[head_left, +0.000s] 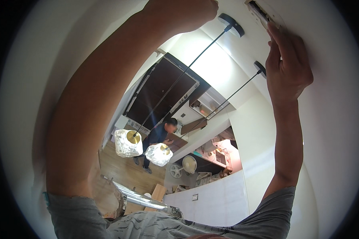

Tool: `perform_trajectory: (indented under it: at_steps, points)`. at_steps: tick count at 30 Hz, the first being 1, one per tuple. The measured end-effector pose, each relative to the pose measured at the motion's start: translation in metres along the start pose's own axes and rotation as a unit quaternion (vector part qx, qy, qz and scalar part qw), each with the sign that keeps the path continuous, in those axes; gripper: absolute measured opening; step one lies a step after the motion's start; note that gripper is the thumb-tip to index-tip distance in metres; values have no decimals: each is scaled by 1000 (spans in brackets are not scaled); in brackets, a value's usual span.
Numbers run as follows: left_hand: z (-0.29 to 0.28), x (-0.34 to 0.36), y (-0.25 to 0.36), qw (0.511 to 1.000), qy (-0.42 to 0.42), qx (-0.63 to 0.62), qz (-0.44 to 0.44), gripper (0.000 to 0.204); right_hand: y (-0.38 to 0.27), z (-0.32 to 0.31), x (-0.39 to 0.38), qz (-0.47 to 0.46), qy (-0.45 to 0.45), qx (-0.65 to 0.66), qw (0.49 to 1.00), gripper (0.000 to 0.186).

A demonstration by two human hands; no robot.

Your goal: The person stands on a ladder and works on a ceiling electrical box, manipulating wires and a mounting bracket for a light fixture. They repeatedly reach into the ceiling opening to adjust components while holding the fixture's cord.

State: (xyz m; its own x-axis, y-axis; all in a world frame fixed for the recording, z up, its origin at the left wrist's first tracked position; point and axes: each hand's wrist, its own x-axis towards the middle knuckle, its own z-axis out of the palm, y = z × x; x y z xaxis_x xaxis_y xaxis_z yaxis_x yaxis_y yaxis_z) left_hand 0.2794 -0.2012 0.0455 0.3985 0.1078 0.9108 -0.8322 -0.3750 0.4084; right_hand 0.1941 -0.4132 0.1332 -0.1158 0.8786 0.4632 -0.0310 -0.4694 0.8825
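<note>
Matt white ceiling (pixel 331 119), crinkled glossy pendant shades (pixel 128 143), brass caps (pixel 133 136)

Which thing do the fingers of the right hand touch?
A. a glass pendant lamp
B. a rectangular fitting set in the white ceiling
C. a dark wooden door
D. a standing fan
B: the right hand reaches up, its fingertips at the edge of the rectangular fitting in the ceiling.

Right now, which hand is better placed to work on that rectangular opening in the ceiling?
Right. The right hand has its fingertips at the ceiling opening; the left hand is fisted, farther off beside the pendant mount.
</note>
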Motion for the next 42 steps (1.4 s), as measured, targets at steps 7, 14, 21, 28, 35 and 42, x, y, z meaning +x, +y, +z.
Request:
perform_trajectory:
  at_steps: [7, 14, 21, 28, 35, 42]
  points:
    - [2, 2, -11, 1000, -5, 13, 19, 35, -4, 1, -3, -7, -37, -58, 998, 37]
    - [-4, -1, 9, 1000, -24, 14, 1, 36, 0, 3, -4, 11, -27, -40, 999, 32]
    - [1, 13, 10, 991, -105, -83, 7, 42, -26, -22, -18, 122, -18, 64, 990, 28]
    - [27, 22, 25, 987, -85, -132, -22, 44, -81, -101, -97, 292, -118, 88, 945, 29]
    - [52, 22, 10, 980, -26, -199, 6, 35, -154, -143, -210, 645, -159, 209, 718, 21]
    - [27, -30, -3, 966, -224, 128, -25, 36, -144, -110, -211, 658, -173, 203, 704, 10]
